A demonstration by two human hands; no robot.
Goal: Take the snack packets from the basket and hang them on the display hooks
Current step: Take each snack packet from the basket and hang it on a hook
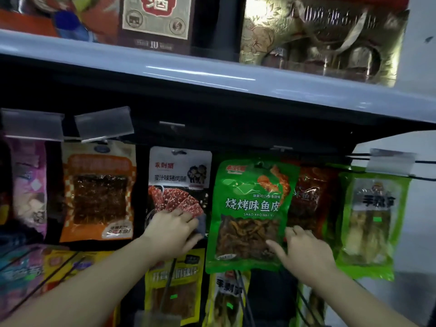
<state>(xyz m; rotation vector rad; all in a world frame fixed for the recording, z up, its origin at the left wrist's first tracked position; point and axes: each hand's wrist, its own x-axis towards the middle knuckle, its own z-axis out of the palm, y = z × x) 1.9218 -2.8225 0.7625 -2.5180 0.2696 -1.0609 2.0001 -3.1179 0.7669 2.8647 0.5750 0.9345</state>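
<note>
Purple packet: far left of the frame, hanging, blurred.
Orange packet: left of centre, hanging under a clear tag holder.
White packet: centre, hanging from its top hole, just beside the orange one.
Left hand: lower centre, palm flat on the white packet's bottom edge, fingers straight and spread, gripping nothing.
Yellow packets: bottom centre, a lower row below the left hand.
Green packet: right of centre, hanging slightly tilted, overlapping a red packet behind it.
Right hand: lower right, thumb on the green packet's front at its lower right corner, fingers at its edge, loosely holding it.
Light-green packet: right, hanging below another tag holder.
Shelf: across the upper frame, boxes standing on it.
</note>
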